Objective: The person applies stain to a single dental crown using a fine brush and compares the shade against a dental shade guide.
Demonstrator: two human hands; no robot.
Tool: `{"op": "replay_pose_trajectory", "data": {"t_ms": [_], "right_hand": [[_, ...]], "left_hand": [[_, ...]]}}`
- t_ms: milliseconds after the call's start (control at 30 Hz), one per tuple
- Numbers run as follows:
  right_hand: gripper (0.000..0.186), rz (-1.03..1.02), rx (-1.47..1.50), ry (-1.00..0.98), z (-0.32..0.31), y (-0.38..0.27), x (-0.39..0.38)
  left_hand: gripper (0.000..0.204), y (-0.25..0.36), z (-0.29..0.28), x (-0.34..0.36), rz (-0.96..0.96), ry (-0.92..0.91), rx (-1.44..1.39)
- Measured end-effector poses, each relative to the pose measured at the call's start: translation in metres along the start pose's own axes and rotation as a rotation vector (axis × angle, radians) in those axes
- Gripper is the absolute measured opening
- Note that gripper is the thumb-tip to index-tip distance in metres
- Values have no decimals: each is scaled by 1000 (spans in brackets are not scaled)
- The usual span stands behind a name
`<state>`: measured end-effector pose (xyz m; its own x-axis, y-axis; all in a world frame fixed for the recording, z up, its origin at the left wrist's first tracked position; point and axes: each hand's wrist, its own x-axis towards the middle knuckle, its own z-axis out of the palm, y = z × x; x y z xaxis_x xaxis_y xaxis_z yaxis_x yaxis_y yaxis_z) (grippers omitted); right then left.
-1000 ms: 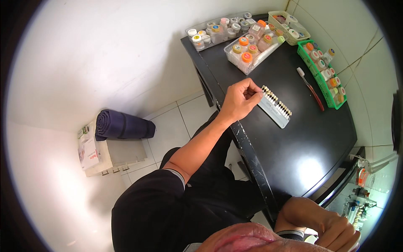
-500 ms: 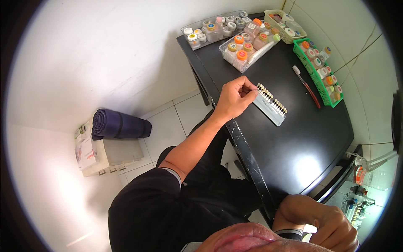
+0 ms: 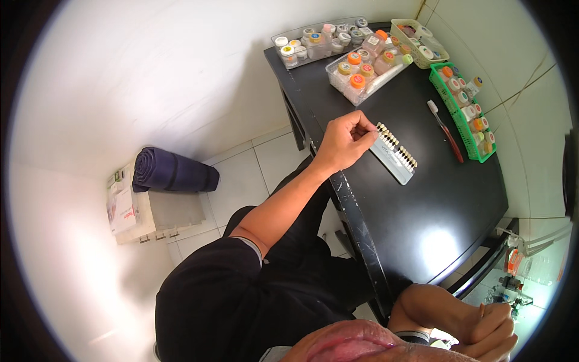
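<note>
A tooth shade guide (image 3: 393, 155) lies on the black table (image 3: 416, 208), a grey holder with a row of small tooth-coloured tabs. My left hand (image 3: 347, 143) is closed in a pinch, thumb and forefinger together at the far left end of that row. A tiny tip shows at the fingertips, seemingly a tab of the guide. Down at the lower right, my right hand (image 3: 490, 333) is curled into a fist beyond the table's near corner. Its palm is hidden, so I cannot see what it holds.
Jars fill a clear tray (image 3: 307, 59), a second clear box (image 3: 335, 84), a cream basket (image 3: 443, 57) and a green basket (image 3: 463, 123) along the table's back and right. A toothbrush (image 3: 445, 131) lies before the green basket. A rolled dark mat (image 3: 175, 171) rests at left.
The view has shifted slightly, so the table and jars sit a little farther right. My left hand stays at the guide's end. My right fist has turned somewhat.
</note>
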<state>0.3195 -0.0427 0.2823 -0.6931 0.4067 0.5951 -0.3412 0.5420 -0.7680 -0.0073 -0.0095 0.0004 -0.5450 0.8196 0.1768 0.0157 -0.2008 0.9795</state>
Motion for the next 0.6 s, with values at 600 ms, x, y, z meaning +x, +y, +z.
{"op": "replay_pose_trajectory", "data": {"t_ms": [600], "right_hand": [[26, 142, 106, 35, 3, -11, -8]], "left_hand": [[10, 1, 0, 1, -1, -4, 16]]}}
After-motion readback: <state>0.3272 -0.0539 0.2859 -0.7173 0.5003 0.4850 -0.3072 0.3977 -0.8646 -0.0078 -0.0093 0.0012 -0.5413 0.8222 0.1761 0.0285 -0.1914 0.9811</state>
